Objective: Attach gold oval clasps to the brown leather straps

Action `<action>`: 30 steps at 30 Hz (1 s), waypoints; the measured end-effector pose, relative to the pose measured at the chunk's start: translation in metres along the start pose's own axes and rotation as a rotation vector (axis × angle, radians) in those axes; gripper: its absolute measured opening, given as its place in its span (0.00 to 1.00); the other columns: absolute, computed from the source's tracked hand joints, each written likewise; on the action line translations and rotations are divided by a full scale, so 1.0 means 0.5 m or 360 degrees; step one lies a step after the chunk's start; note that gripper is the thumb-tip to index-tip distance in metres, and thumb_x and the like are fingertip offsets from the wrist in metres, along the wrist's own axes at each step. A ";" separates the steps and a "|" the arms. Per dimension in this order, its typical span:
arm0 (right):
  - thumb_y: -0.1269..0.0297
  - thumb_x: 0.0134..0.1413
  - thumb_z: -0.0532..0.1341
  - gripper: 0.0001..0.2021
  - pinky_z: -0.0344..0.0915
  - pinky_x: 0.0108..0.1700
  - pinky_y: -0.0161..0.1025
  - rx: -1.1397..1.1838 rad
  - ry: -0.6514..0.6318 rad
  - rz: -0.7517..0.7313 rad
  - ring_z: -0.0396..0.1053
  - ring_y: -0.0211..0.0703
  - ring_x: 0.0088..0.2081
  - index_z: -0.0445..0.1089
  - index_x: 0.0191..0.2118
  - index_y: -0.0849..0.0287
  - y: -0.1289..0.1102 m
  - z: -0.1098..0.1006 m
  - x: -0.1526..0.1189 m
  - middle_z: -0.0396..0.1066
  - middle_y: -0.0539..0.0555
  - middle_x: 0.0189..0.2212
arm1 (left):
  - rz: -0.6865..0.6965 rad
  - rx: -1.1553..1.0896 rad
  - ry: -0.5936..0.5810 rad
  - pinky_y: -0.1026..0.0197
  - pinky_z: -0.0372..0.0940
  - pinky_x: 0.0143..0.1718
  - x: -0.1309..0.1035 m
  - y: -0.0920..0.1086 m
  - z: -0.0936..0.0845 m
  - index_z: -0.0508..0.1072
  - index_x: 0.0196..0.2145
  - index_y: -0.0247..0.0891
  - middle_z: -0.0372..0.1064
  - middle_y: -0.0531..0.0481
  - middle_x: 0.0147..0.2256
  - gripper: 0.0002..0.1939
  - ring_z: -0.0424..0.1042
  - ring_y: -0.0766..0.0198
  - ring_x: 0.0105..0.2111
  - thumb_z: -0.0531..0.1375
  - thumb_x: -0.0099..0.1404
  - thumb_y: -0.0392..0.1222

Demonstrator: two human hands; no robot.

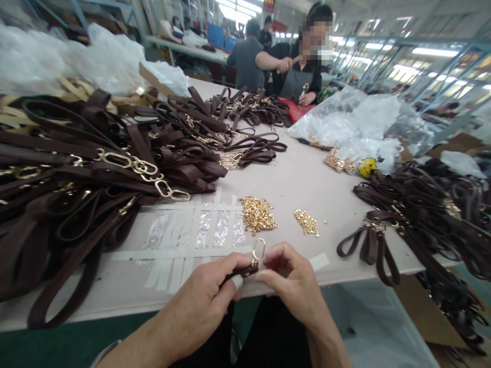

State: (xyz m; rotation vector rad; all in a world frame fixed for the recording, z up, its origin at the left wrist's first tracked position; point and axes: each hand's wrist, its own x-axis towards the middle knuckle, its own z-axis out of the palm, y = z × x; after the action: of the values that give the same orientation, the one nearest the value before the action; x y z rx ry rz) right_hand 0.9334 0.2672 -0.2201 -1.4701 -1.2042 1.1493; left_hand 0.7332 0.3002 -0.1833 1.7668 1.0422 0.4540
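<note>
Dark brown strap (252,268), one: its end is sitting at the table (307,179)'s near edge, a gold oval ring (254,249) standing from it.
Left hand (209,286): pinching the strap between thumb and fingers.
Right hand (293,278): curving just beside, thumb and forefinger standing apart.
Gold fittings, two heaps (259,214): lying beyond.
Strap piles (184,176): flanking both sides.

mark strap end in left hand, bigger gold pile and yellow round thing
Strap end (252,269): head view, on its dark surface
Bigger gold pile (259,214): head view, middle of the heap
Yellow round thing (367,167): head view, its middle
</note>
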 end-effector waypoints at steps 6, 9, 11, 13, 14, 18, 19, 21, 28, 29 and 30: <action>0.56 0.58 0.59 0.14 0.64 0.39 0.43 -0.1276 0.0953 -0.0116 0.71 0.47 0.36 0.71 0.46 0.58 0.068 -0.160 0.032 0.76 0.57 0.36 | -0.0124 0.0228 0.0168 0.49 0.62 0.59 0.001 -0.011 -0.010 0.73 0.55 0.49 0.74 0.51 0.53 0.21 0.72 0.56 0.52 0.51 0.68 0.37; 0.60 0.60 0.56 0.13 0.62 0.39 0.42 -0.1721 0.0938 -0.0132 0.72 0.50 0.38 0.71 0.47 0.58 0.090 -0.186 0.046 0.76 0.58 0.36 | -0.0181 0.0133 0.0128 0.51 0.65 0.56 0.000 -0.009 -0.002 0.72 0.56 0.48 0.72 0.49 0.54 0.22 0.74 0.58 0.49 0.49 0.70 0.38; 0.62 0.61 0.55 0.13 0.61 0.38 0.42 -0.1841 0.0880 -0.0147 0.72 0.50 0.38 0.72 0.47 0.57 0.094 -0.185 0.052 0.77 0.58 0.35 | -0.0212 0.0059 0.0082 0.55 0.70 0.48 0.001 -0.006 0.005 0.71 0.58 0.46 0.75 0.48 0.49 0.23 0.76 0.62 0.38 0.47 0.70 0.37; 0.61 0.62 0.54 0.13 0.61 0.38 0.42 -0.1867 0.0842 -0.0168 0.72 0.50 0.37 0.73 0.46 0.56 0.094 -0.183 0.056 0.77 0.58 0.35 | -0.0165 0.0091 0.0064 0.56 0.70 0.44 0.002 -0.001 0.007 0.71 0.57 0.45 0.74 0.49 0.42 0.24 0.74 0.63 0.35 0.47 0.69 0.35; 0.61 0.62 0.54 0.13 0.61 0.38 0.43 -0.1851 0.0829 -0.0177 0.72 0.51 0.38 0.73 0.44 0.56 0.094 -0.184 0.058 0.77 0.57 0.34 | -0.0126 0.0141 0.0071 0.56 0.69 0.44 0.003 0.003 0.007 0.71 0.57 0.46 0.73 0.50 0.39 0.24 0.73 0.62 0.36 0.48 0.68 0.33; 0.59 0.57 0.58 0.10 0.62 0.38 0.43 -0.1611 0.0799 -0.0103 0.73 0.50 0.37 0.73 0.41 0.53 0.096 -0.202 0.066 0.78 0.53 0.34 | -0.0041 0.0225 0.0121 0.55 0.65 0.45 0.006 0.023 0.003 0.72 0.55 0.47 0.69 0.51 0.36 0.22 0.70 0.61 0.40 0.49 0.69 0.34; 0.59 0.55 0.59 0.10 0.62 0.38 0.43 -0.1550 0.0800 -0.0069 0.73 0.50 0.36 0.73 0.40 0.53 0.097 -0.205 0.067 0.78 0.53 0.34 | -0.0039 0.0207 0.0124 0.55 0.65 0.45 0.007 0.027 0.002 0.72 0.55 0.46 0.69 0.51 0.36 0.22 0.70 0.61 0.40 0.49 0.69 0.34; 0.58 0.53 0.60 0.10 0.63 0.38 0.44 -0.1418 0.0815 -0.0043 0.72 0.49 0.34 0.73 0.39 0.53 0.095 -0.200 0.062 0.77 0.53 0.33 | -0.0046 0.0177 0.0129 0.54 0.64 0.46 0.008 0.032 0.003 0.73 0.54 0.44 0.68 0.51 0.37 0.20 0.69 0.61 0.41 0.48 0.70 0.34; 0.61 0.53 0.67 0.07 0.71 0.41 0.41 -0.0186 0.0612 -0.0409 0.74 0.44 0.38 0.71 0.37 0.55 0.058 -0.048 -0.027 0.76 0.53 0.35 | -0.0100 -0.0143 0.0238 0.55 0.63 0.50 0.020 0.018 0.017 0.76 0.49 0.44 0.71 0.51 0.40 0.22 0.70 0.62 0.43 0.52 0.63 0.29; 0.65 0.53 0.67 0.06 0.71 0.41 0.40 -0.0070 0.0563 -0.0504 0.73 0.43 0.38 0.70 0.36 0.55 0.052 -0.022 -0.037 0.75 0.52 0.35 | -0.0090 -0.0176 0.0269 0.56 0.64 0.50 0.021 0.017 0.020 0.77 0.49 0.44 0.72 0.51 0.40 0.23 0.70 0.62 0.43 0.52 0.62 0.28; 0.69 0.54 0.66 0.05 0.71 0.42 0.39 0.0008 0.0511 -0.0603 0.73 0.41 0.39 0.70 0.36 0.54 0.046 0.002 -0.044 0.75 0.51 0.34 | -0.0073 -0.0178 0.0297 0.56 0.64 0.50 0.022 0.017 0.023 0.77 0.49 0.44 0.72 0.51 0.40 0.23 0.70 0.62 0.43 0.52 0.62 0.28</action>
State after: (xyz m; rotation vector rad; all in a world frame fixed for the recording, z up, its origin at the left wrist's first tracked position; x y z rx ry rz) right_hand 0.9341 0.2425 -0.2400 -1.2921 -1.1846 0.6339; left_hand 0.7510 0.3017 -0.1824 1.6210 1.1621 0.6455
